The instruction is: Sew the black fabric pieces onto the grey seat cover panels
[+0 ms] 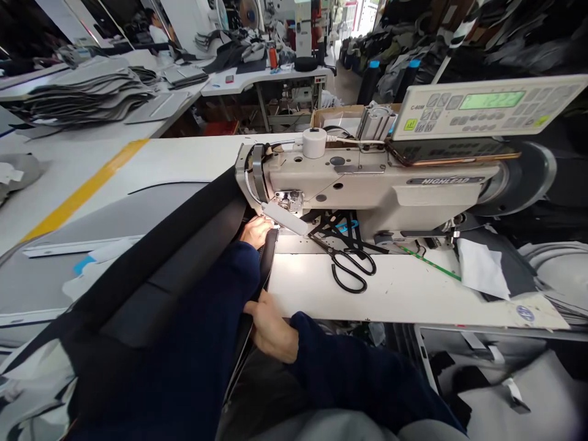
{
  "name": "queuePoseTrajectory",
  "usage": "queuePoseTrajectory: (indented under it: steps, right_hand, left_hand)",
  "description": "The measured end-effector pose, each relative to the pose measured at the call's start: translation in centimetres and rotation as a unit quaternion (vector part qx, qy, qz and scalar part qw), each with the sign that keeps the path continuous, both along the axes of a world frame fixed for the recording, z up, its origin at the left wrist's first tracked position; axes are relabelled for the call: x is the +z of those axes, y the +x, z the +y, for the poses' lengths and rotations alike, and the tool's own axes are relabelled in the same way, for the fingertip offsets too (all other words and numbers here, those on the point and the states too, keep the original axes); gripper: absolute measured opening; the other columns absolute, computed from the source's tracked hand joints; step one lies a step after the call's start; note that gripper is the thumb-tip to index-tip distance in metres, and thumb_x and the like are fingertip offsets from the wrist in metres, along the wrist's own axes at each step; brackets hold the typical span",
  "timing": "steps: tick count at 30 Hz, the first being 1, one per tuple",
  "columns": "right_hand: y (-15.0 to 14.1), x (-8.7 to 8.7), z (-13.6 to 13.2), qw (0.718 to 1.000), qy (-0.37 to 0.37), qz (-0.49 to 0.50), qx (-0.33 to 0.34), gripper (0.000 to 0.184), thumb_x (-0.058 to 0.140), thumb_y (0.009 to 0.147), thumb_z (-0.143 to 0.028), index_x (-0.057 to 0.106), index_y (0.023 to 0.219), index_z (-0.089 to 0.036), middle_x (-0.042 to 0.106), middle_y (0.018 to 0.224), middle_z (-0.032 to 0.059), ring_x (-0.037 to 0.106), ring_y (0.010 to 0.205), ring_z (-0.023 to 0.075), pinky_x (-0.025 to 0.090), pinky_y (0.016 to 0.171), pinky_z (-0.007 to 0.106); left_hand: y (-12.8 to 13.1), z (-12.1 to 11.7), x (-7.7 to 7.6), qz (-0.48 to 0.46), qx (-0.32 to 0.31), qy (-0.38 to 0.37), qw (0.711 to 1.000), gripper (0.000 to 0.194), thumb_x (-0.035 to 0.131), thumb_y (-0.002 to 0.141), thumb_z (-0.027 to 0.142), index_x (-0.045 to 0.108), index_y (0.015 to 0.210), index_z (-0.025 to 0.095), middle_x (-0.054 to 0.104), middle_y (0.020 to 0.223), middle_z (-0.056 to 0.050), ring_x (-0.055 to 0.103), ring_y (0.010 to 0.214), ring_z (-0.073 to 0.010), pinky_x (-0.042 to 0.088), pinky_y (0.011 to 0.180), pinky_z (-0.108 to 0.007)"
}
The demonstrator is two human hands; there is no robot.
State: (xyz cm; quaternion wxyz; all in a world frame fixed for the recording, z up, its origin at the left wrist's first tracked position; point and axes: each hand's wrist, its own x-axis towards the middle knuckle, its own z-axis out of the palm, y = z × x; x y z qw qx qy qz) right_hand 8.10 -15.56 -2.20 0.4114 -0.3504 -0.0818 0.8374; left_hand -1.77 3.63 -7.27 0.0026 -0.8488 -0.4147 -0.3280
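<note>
In the head view, the left hand [256,233] sits just in front of the needle of the cream HIGHLEAD sewing machine [367,190], fingers curled and partly hidden beneath the long black fabric panel [138,275]. The panel runs from the machine toward the lower left. Nearer the camera, the right hand [271,331] appears to pinch the panel's edge. Black-handled steel scissors [351,269] lie before the machine on the white surface [404,288]; stacked grey panels [87,95] lie well behind it.
</note>
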Motion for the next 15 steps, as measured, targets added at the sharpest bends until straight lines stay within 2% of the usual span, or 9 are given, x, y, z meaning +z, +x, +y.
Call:
queuePoseTrajectory:
  steps: [5, 12, 14, 15]
  right_hand:
    - [0.1, 0.0, -0.2, 1.000, 0.019, 0.003, -0.019, 0.043, 0.057, 0.056, -0.011, 0.052, 0.098, -0.021, 0.065, 0.075, -0.0022, 0.062, 0.073, 0.0212, 0.055, 0.063, 0.034]
    - [-0.2, -0.6, -0.4, 0.999, 0.043, -0.016, -0.027, 0.039, 0.056, 0.057, -0.009, 0.053, 0.094, -0.020, 0.062, 0.072, -0.0037, 0.059, 0.072, 0.0179, 0.052, 0.068, 0.031]
    - [0.3, -0.9, 0.0, 0.997, 0.071, -0.040, -0.001, 0.035, 0.057, 0.060, -0.012, 0.054, 0.094, -0.020, 0.060, 0.072, -0.0041, 0.057, 0.069, 0.0161, 0.051, 0.066, 0.030]
    - [0.9, -0.9, 0.2, 0.994, 0.091, -0.045, 0.034, 0.033, 0.059, 0.063, -0.016, 0.054, 0.095, -0.020, 0.060, 0.073, -0.0040, 0.056, 0.068, 0.0156, 0.050, 0.065, 0.030]
  left_hand:
    - [-0.2, 0.0, 0.2, 0.007, -0.006, -0.012, 1.000, 0.029, 0.044, 0.087, 0.016, 0.071, 0.079, 0.020, 0.070, 0.088, -0.005, 0.063, 0.088, -0.0180, 0.054, 0.080, -0.032]
    - [-0.4, -0.2, 0.4, 0.016, -0.026, -0.027, 0.999, 0.028, 0.044, 0.087, 0.016, 0.070, 0.079, 0.018, 0.069, 0.087, -0.007, 0.062, 0.087, -0.0187, 0.053, 0.080, -0.032]
    - [-0.6, -0.7, 0.7, 0.034, -0.040, -0.037, 0.998, 0.026, 0.044, 0.087, 0.017, 0.070, 0.084, 0.018, 0.068, 0.089, -0.007, 0.061, 0.089, -0.0194, 0.052, 0.082, -0.033]
    - [-0.7, -1.0, 0.9, 0.043, -0.049, -0.039, 0.997, 0.024, 0.045, 0.087, 0.019, 0.069, 0.088, 0.018, 0.068, 0.092, -0.007, 0.060, 0.090, -0.0198, 0.052, 0.083, -0.034]
